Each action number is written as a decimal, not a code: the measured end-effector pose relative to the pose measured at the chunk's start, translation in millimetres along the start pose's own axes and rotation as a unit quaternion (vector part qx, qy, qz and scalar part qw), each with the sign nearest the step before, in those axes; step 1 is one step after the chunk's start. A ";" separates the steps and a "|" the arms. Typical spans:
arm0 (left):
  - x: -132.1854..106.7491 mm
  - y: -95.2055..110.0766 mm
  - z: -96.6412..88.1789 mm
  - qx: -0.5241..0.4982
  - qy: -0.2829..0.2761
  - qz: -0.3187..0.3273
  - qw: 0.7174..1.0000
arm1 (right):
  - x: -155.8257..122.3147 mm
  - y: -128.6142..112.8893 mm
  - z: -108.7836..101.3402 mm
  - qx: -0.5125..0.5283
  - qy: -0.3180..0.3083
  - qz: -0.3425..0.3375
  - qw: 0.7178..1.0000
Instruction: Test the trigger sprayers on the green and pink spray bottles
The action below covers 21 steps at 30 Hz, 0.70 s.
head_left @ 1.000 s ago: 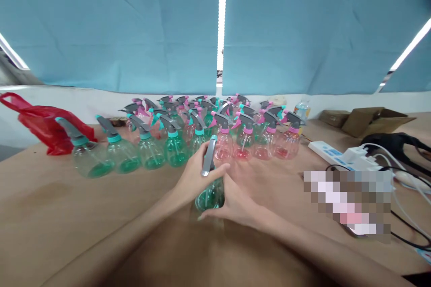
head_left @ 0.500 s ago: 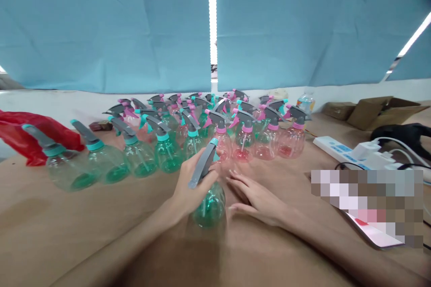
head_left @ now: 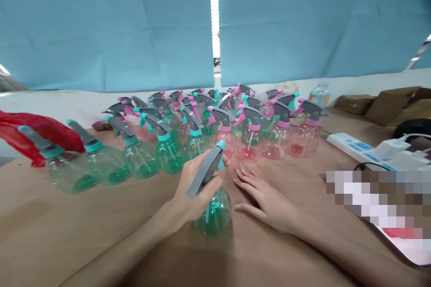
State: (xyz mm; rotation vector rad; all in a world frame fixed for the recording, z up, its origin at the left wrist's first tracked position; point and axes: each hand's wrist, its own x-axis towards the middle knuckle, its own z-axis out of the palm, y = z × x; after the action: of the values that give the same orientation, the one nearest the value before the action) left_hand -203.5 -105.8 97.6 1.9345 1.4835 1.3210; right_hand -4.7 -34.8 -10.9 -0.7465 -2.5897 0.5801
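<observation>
Blue sheeting [head_left: 101, 27] hangs across the back of the room, and the wooden desk [head_left: 101, 215] in front is packed with sprayers. Main one's a green spray bottle [head_left: 213, 222] at the near middle, apart from the rows. Left hand [head_left: 197, 202] has its fingers wrapped round the neck, under the grey trigger top. Right hand [head_left: 264, 199] is just beside it, palm down, fingers loosely spread, not gripping anything I can see.

Progress-wise? That bottle's got its top on, though no clue from here how tight. Past it, the front-row green bottles [head_left: 141, 166] and pink bottles [head_left: 249, 152] all have tops on too, so I'd call those pretty much sorted. Back rows are too jumbled to check, so can't say what's left, beyond this one not being lined up with the others. Red bag [head_left: 60, 130] far left, power strip [head_left: 350, 145] off right.
</observation>
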 end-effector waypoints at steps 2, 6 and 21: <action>0.1 0.6 -1.3 -0.013 -0.013 -0.005 1.000 | 0.3 0.5 0.6 0.000 -0.003 0.001 1.000; 0.7 1.6 -3.7 -0.039 -0.035 -0.006 0.999 | -0.1 1.6 0.4 0.000 -0.006 0.001 1.000; 0.3 -8.0 0.1 -0.085 -0.049 -0.043 0.994 | -1.7 2.2 -3.7 -0.002 -0.030 0.009 1.000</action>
State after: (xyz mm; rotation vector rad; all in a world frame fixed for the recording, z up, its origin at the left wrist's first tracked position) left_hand -207.8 -102.5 91.8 1.7818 1.3463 1.2533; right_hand -0.7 -33.0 -9.2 -0.7646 -2.6419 0.6127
